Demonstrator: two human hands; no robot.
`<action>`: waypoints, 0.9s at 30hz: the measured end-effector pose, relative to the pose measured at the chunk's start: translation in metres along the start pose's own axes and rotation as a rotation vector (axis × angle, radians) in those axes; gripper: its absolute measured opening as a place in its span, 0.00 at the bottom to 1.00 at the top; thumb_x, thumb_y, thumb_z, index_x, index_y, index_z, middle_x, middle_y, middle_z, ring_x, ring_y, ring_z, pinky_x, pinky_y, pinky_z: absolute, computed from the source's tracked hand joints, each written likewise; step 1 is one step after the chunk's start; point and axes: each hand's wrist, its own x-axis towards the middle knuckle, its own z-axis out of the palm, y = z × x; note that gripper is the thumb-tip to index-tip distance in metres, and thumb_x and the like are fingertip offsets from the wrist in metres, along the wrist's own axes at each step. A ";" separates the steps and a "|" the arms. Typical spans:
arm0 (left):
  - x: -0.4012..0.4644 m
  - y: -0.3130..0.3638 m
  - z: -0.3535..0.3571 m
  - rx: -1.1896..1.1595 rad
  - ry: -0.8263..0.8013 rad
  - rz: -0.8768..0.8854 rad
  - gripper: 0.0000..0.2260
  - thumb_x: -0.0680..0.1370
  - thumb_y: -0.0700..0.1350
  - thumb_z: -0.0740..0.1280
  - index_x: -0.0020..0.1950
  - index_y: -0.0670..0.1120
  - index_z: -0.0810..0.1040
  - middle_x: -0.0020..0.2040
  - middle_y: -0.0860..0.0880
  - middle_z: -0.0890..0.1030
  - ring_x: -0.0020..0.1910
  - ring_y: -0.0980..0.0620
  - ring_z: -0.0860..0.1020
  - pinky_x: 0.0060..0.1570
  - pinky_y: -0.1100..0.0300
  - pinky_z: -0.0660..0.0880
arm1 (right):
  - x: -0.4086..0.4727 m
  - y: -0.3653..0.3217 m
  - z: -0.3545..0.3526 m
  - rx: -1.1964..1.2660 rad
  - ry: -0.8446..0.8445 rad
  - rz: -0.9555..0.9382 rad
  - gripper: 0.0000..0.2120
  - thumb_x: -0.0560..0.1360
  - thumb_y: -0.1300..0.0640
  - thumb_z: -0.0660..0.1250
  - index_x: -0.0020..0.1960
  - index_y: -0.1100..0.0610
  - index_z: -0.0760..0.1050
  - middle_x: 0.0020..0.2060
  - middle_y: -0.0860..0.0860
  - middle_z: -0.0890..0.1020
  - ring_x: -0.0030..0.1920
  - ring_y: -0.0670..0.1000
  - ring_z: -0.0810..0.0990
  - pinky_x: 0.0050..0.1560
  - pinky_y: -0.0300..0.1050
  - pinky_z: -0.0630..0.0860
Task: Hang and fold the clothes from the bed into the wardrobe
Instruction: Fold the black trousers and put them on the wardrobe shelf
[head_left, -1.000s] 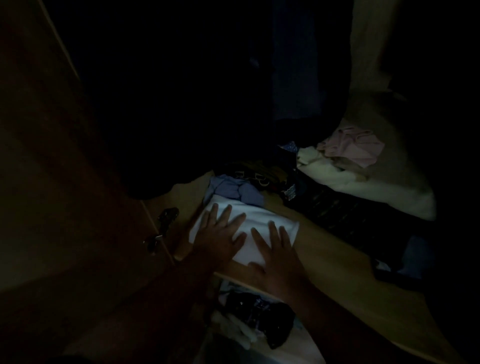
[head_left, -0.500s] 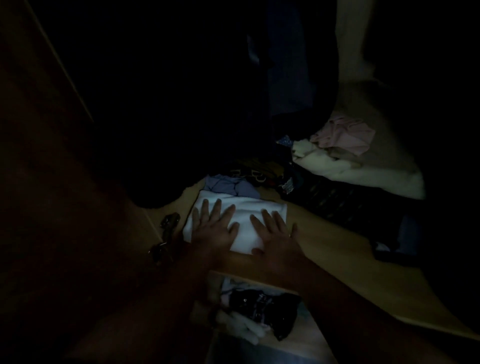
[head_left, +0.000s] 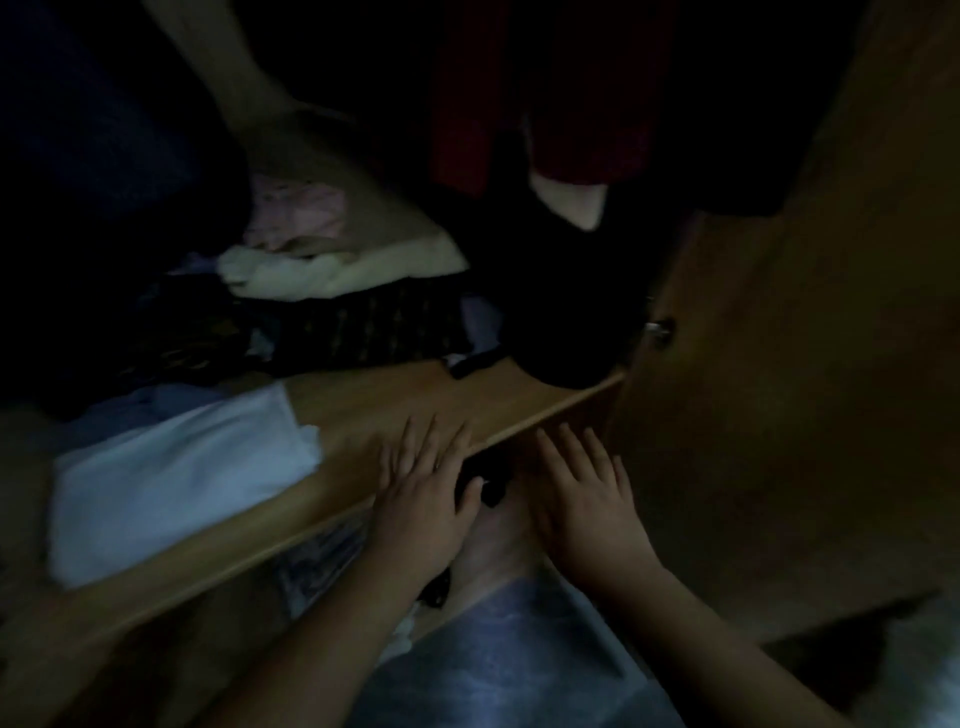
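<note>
A folded white garment (head_left: 176, 483) lies on the wooden wardrobe shelf (head_left: 374, 400) at the left. My left hand (head_left: 421, 499) hovers flat over the shelf's front edge, to the right of the garment, fingers straight and holding nothing. My right hand (head_left: 587, 499) is spread open further right, below the shelf edge and near the wardrobe door (head_left: 789, 364). Neither hand touches the white garment.
Behind it on the shelf lie dark patterned clothes (head_left: 343, 327), a cream bundle (head_left: 311, 270) and a pink piece (head_left: 296, 213). A red garment (head_left: 540, 93) hangs above. Dark items (head_left: 483, 483) and a pale plastic cover (head_left: 509, 660) sit below the shelf. The scene is very dim.
Both hands have come off the folded white garment and moved right along the shelf edge. The view has swung right, bringing the wardrobe door into sight.
</note>
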 end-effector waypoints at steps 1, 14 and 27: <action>-0.008 0.018 0.003 -0.003 -0.010 0.043 0.32 0.77 0.64 0.41 0.80 0.57 0.47 0.82 0.50 0.49 0.80 0.47 0.41 0.77 0.41 0.41 | -0.020 0.017 -0.006 -0.013 0.007 0.034 0.34 0.78 0.37 0.47 0.80 0.43 0.39 0.81 0.49 0.45 0.80 0.54 0.40 0.78 0.60 0.45; -0.163 0.337 0.074 -0.071 -0.156 0.539 0.34 0.75 0.66 0.41 0.81 0.57 0.47 0.82 0.47 0.51 0.80 0.45 0.43 0.76 0.43 0.44 | -0.380 0.197 -0.068 -0.056 0.197 0.620 0.35 0.76 0.35 0.49 0.81 0.43 0.50 0.81 0.50 0.53 0.80 0.57 0.50 0.75 0.62 0.53; -0.345 0.665 0.146 -0.053 -0.307 1.159 0.34 0.74 0.67 0.37 0.80 0.59 0.41 0.82 0.48 0.46 0.80 0.45 0.41 0.77 0.42 0.43 | -0.728 0.293 -0.085 -0.001 0.354 1.292 0.36 0.75 0.34 0.40 0.81 0.43 0.40 0.81 0.47 0.41 0.80 0.54 0.38 0.78 0.59 0.45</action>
